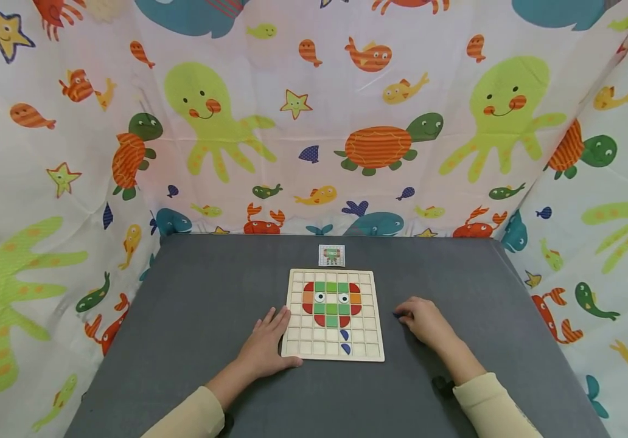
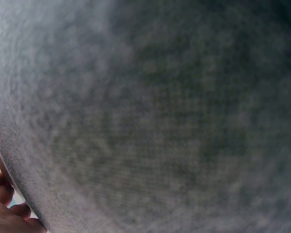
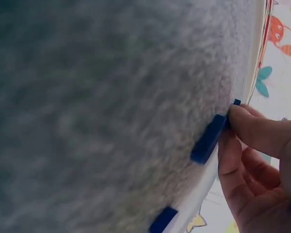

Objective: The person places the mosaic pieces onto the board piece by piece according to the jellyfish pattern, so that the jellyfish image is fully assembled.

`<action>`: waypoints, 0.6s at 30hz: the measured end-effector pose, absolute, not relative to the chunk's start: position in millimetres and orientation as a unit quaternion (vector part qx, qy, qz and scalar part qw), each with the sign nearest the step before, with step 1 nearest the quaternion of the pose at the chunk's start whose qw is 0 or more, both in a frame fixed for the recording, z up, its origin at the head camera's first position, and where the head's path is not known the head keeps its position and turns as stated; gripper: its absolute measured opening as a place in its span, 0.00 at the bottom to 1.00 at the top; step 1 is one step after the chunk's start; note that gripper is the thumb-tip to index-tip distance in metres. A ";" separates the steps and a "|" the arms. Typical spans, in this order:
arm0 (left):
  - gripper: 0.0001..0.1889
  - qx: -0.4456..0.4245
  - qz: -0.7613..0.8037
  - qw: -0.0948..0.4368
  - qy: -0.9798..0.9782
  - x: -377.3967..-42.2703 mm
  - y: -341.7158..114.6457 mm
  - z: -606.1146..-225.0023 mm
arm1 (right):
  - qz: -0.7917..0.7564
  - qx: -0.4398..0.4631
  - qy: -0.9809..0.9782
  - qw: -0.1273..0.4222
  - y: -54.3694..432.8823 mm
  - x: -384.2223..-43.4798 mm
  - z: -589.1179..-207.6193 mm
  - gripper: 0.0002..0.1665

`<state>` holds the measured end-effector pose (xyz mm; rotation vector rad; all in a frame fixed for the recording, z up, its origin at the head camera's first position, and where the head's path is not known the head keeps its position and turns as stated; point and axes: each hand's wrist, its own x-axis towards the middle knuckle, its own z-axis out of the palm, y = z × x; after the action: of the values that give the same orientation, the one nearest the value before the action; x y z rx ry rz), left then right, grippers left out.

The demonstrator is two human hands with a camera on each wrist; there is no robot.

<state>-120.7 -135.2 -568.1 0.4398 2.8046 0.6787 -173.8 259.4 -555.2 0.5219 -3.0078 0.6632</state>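
Observation:
A wooden grid board [image 1: 294, 340] lies on the grey cloth, bearing a face of red, green and orange pieces with two eye pieces. Below the face, two blue half-round pieces [image 1: 345, 348] sit on the grid. My left hand [image 1: 265, 348] rests at the board's left edge, fingers extended and thumb by the near corner. To the right of the board, my right hand [image 1: 428, 323] pinches a small blue piece [image 3: 237, 102] between thumb and finger, low over the cloth. In the right wrist view another blue piece [image 3: 208, 140] lies close by the fingertips.
A small picture card [image 1: 331, 255] lies behind the board. One more blue piece [image 3: 163, 220] is on the cloth in the right wrist view. The grey table [image 1: 226, 274] ends at a curtain [image 1: 292, 140] printed with sea animals, which also hangs along both sides.

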 end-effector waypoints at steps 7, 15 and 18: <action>0.60 0.151 0.231 0.114 0.954 -120.5 -135.1 -568.5 | 0.248 0.136 -0.957 -0.061 263.8 -177.4 -550.5 0.13; 0.60 0.148 0.232 0.114 0.955 -120.9 -134.8 -568.4 | 0.258 0.181 -0.946 -0.074 274.4 -179.4 -552.3 0.15; 0.60 0.147 0.232 0.114 0.955 -121.0 -134.9 -569.5 | 0.251 0.187 -0.948 -0.062 273.8 -180.0 -556.3 0.12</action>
<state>-121.0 -134.9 -569.5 0.4307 2.8004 0.6792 -180.0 273.8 -556.3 0.6105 -3.1019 0.8198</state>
